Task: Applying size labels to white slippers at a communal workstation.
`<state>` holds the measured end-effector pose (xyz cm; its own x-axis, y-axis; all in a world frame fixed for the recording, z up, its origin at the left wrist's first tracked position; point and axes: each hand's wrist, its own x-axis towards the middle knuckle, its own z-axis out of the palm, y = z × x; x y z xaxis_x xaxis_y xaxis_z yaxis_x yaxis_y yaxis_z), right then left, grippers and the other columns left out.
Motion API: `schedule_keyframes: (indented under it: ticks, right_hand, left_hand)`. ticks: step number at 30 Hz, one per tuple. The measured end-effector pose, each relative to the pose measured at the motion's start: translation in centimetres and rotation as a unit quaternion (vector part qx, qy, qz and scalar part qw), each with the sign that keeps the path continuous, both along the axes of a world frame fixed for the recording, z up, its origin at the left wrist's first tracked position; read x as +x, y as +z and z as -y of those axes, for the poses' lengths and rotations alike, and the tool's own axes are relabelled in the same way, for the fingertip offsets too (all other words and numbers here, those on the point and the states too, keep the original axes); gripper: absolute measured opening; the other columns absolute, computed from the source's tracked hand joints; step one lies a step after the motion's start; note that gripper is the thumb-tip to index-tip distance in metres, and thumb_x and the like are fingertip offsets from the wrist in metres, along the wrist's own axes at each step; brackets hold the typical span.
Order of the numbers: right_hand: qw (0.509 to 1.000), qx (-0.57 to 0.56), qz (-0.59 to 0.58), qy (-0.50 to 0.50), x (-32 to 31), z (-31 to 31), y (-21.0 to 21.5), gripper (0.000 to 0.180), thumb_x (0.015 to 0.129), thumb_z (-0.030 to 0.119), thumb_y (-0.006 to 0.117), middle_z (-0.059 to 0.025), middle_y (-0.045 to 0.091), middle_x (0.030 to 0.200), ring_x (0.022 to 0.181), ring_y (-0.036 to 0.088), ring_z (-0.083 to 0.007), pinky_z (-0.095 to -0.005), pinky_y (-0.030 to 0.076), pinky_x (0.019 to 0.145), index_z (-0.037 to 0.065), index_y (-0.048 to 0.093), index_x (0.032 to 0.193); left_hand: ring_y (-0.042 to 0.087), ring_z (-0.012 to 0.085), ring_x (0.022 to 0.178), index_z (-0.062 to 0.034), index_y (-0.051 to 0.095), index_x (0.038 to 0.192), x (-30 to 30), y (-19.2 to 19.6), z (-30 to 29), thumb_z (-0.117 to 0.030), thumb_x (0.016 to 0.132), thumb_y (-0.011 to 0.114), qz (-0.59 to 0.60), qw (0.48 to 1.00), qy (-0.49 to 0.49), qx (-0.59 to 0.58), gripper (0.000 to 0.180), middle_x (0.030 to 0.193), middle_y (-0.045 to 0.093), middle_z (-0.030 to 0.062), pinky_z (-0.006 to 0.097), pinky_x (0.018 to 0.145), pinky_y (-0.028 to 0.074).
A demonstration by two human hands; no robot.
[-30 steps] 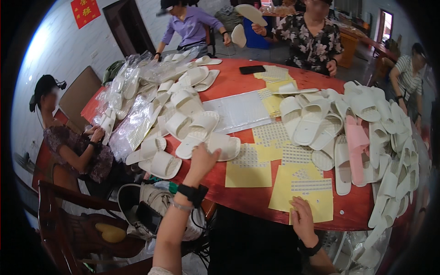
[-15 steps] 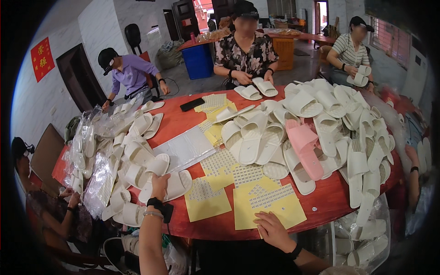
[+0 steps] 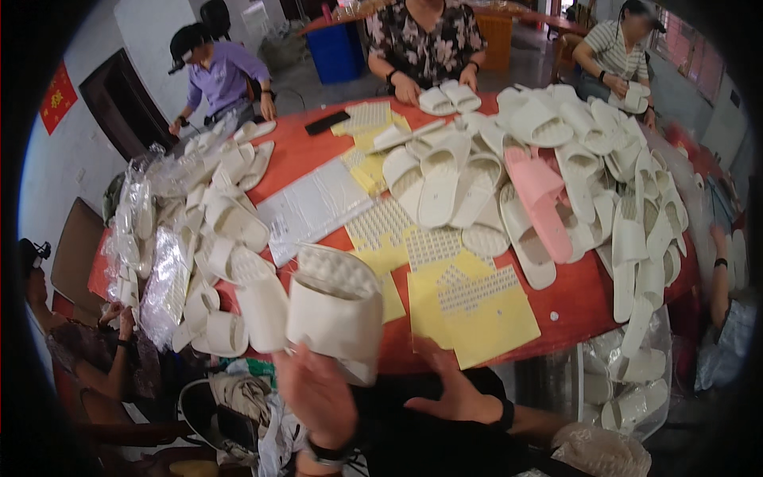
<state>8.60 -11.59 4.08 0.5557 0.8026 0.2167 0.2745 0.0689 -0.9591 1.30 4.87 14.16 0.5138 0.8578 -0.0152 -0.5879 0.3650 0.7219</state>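
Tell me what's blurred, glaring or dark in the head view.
Head view: left hand and right hand look soft and smeared; head view: bright glare flecks the plastic wrap at left; head view: the corners go black.

From the person's head, the red, curved-edged tabletop (image 3: 580,294) is viewed downward and forward through a fisheye lens, the bare left hand (image 3: 318,393) and bare right hand (image 3: 459,391) framed close.
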Motion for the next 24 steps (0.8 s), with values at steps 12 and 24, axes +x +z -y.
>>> schedule_keyframes:
  ticks: [12,24]
  right_hand:
    - [0.992,-0.038,-0.053,-0.109,-2.7,1.0,-1.4,0.062,0.096,0.008,0.049,-0.0251,0.037,0.143,0.130,0.041,-0.0292,-0.0318,0.030,0.107,-0.007,0.016,0.147]
    - [0.965,-0.155,0.134,-0.162,2.2,-0.2,-2.0,0.045,0.092,0.005,0.052,-0.0219,0.046,0.125,0.117,0.047,-0.0358,-0.0378,0.039,0.098,-0.001,0.041,0.135]
  left_hand:
    - [0.045,0.0306,0.126,-0.0027,0.019,0.145,-3.0,-5.8,7.4,-0.002,0.086,0.043,-0.085,0.992,-0.026,-0.093,0.064,0.138,0.039,0.0209,0.040,0.106,0.037]
    - [0.065,0.0276,0.095,0.0017,0.012,0.148,-1.8,-7.1,5.3,-0.010,0.094,0.045,-0.160,0.972,-0.153,-0.080,0.064,0.130,0.051,0.0266,0.035,0.087,0.051]
